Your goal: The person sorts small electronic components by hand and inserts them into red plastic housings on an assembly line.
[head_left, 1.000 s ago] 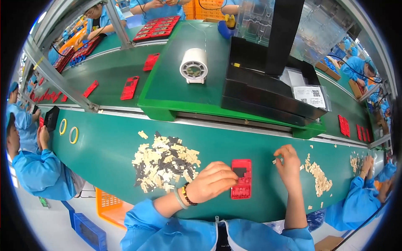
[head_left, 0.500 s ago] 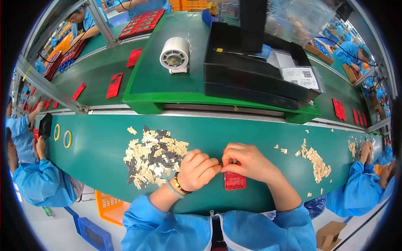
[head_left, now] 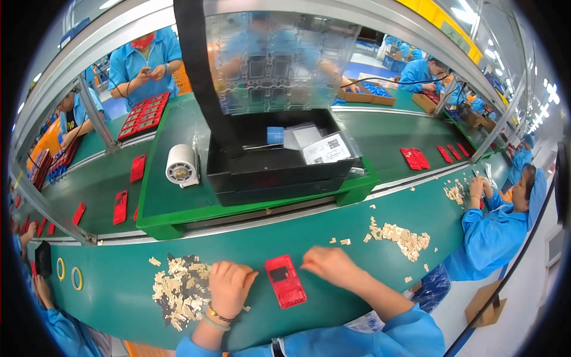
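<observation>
Between my two hands a red phone-shaped holder lies flat on the green bench, a dark piece in its upper half. To its left is my left hand, curled with thumb and fingertips together; anything in the pinch is too small to make out. My right hand hovers by the holder's upper right, its fingers also pinched, their content hidden. Neither hand appears to touch the holder. Beside my left hand spreads a pile of small beige and dark flat pieces.
Another heap of beige pieces lies to the right. Behind the bench, a black bin and a white fan stand on a green-edged platform. Two tape rings lie at left. A co-worker sits at right.
My hands have moved apart from their meeting point above the red holder, which is now uncovered. The view has tilted up and turned right.
</observation>
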{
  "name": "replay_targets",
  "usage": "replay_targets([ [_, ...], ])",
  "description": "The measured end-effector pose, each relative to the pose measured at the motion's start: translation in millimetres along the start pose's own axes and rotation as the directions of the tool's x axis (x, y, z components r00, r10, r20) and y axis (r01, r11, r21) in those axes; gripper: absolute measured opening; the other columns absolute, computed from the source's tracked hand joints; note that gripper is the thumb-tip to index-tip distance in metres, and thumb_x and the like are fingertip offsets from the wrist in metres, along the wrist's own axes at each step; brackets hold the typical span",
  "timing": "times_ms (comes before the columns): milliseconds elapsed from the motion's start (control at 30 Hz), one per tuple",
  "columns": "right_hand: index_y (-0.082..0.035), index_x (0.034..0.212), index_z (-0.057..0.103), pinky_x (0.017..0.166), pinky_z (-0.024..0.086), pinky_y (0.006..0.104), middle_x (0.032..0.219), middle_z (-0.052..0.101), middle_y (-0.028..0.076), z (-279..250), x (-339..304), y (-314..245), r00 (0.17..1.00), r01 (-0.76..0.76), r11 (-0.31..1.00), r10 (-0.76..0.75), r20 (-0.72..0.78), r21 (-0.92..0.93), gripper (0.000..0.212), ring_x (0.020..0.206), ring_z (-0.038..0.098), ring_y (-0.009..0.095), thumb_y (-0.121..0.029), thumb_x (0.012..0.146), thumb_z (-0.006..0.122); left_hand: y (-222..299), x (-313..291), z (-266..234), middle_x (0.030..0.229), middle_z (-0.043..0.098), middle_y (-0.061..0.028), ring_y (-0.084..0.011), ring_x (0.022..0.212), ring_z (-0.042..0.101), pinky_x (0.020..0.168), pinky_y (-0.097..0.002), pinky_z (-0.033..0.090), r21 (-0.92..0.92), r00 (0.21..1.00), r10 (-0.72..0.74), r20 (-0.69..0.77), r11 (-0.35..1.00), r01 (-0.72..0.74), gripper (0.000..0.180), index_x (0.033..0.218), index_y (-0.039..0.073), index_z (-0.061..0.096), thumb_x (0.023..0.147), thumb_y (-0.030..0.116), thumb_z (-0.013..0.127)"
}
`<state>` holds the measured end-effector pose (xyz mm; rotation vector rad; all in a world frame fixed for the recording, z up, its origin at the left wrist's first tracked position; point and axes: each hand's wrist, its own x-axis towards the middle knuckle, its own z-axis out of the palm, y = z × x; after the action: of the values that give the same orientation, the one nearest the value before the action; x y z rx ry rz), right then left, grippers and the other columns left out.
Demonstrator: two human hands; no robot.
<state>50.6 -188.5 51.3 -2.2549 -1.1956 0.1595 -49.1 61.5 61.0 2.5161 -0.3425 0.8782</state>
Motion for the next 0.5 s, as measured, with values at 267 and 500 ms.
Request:
replay_targets([
  [267,-0.009,0.098,0.061,0.084,0.043,0.0362,0.108,0.060,0.005,22.3,15.5,-50.4,0.936,0.146,0.961,-0.211,-0.283,-0.233,0.028,0.101,0.058,0.022,-0.019,0.074,0.071,18.7,-3.9,10.6,0.095,0.058,-0.0150,-0.0340,0.087,0.056,0.079,-0.0408,0.046,-0.260,0.972,0.025,0.236,0.965,0.038,0.033,0.102,0.002,0.055,0.071,-0.008,0.055],
  [500,-0.010,0.074,0.061,0.068,0.049,0.0358,0.087,0.063,0.005,29.3,48.3,-31.0,0.890,0.293,0.925,-0.357,-0.284,-0.243,0.013,0.082,0.062,0.024,-0.013,0.066,0.071,6.1,-6.0,7.0,0.129,0.051,-0.0206,-0.0350,0.115,0.053,0.094,-0.0398,0.044,-0.385,0.915,-0.373,0.155,0.830,0.403,0.044,0.120,0.000,0.048,0.077,-0.008,0.051],
])
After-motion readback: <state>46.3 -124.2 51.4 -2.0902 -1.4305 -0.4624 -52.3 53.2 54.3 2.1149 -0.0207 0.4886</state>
